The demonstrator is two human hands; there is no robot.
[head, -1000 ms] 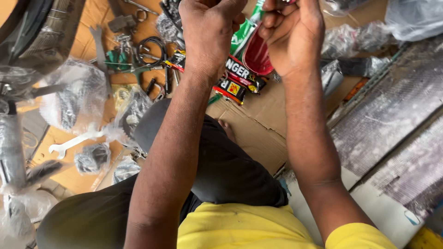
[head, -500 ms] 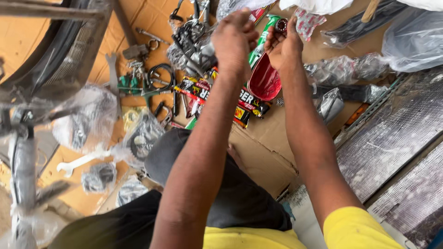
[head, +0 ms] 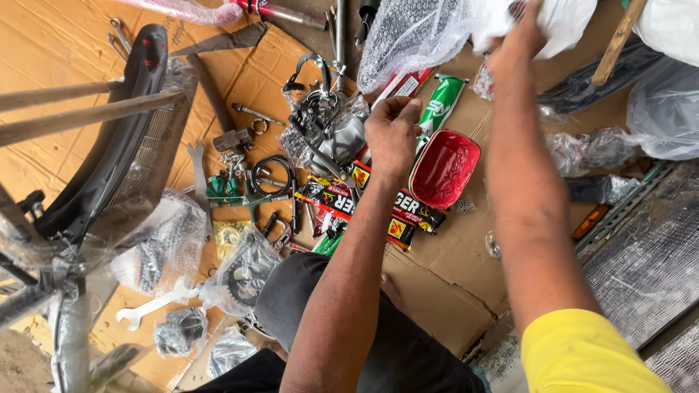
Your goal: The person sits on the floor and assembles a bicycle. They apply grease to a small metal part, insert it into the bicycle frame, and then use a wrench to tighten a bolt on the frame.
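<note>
My left hand [head: 393, 135] hovers with its fingers curled in over a red oval dish [head: 444, 169] and a green packet [head: 440, 102]; I cannot tell if anything small is inside the fist. My right hand [head: 520, 40] reaches far up and closes on a white plastic bag [head: 571, 18], beside a bubble-wrapped part [head: 411, 36]. Black, red and yellow printed packets [head: 338, 200] lie under my left forearm on the cardboard sheet [head: 451, 269].
A black mudguard [head: 124, 145] lies at the left. Bagged parts, a sprocket in plastic [head: 244, 276], a flat wrench [head: 149, 309], a coiled black cable [head: 273, 175] and small tools are scattered around. A wooden stick [head: 615, 44] and a metal grating [head: 644, 247] are at the right.
My hands were close together over the red dish; they have parted. The right one has gone up to the white bag and the left one has dropped lower. The view has shifted.
</note>
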